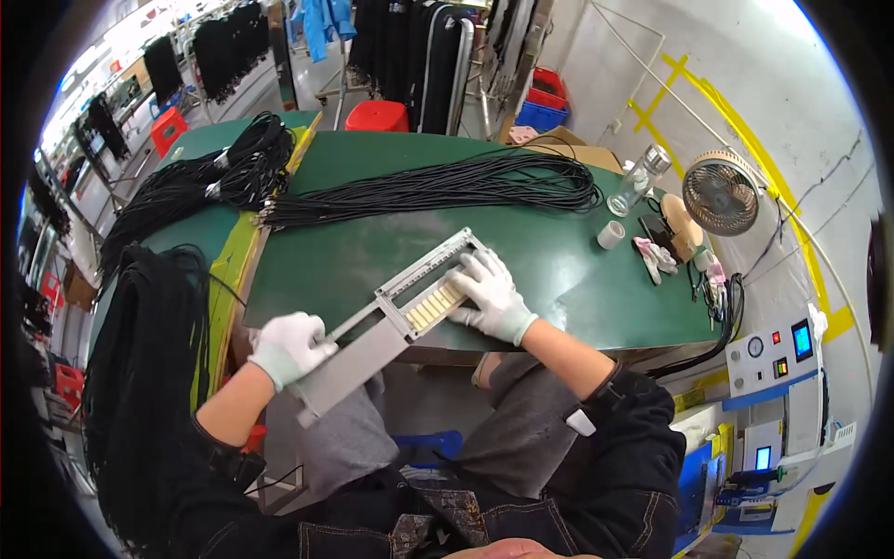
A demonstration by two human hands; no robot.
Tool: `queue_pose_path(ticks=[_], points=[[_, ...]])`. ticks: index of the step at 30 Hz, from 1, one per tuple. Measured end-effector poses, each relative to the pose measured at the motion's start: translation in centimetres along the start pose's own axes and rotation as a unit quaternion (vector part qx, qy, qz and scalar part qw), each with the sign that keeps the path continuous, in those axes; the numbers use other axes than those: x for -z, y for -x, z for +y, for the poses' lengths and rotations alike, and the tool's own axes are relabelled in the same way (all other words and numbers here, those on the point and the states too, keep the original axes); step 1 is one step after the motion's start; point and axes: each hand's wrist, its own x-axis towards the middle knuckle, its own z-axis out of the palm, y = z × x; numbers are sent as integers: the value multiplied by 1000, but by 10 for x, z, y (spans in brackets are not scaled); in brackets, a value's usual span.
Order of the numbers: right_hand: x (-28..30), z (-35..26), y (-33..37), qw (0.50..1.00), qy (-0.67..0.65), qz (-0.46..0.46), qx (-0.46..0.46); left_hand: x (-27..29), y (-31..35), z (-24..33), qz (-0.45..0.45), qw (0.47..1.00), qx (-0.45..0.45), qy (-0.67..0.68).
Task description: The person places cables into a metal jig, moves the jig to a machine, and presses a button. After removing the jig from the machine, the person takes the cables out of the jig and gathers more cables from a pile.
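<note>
With my left hand [293, 347] gripping the lower end of the grey fixture [358, 366] and my right hand [491, 296] its upper, across the green table's [577, 289] near edge, pale blocks [430, 308] already sit rowed inside; what remains I cannot tell.

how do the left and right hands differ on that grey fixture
The left hand is at the fixture's plain end, while the right hand is at the end with the cream pieces. The left hand's fingers look curled; the right hand's reach out straighter. The left hand also sits lower in the picture than the right hand. Both are gloved in white.
</note>
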Motion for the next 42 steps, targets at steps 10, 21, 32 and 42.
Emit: queue_pose_path(ticks=[10, 21, 32, 42], points=[[-6, 6, -1, 998, -52, -7, 29, 52, 91, -22, 229, 971, 47, 58], [-16, 11, -6, 999, -29, 18, 31, 124, 123, -138, 352, 851, 323, -217], [-17, 12, -5, 998, -58, 9, 21, 125, 85, -193, 282, 856, 434, 11], [-20, 20, -1, 998, -52, 18, 23, 113, 99, -201, 415, 729, 250, 483]])
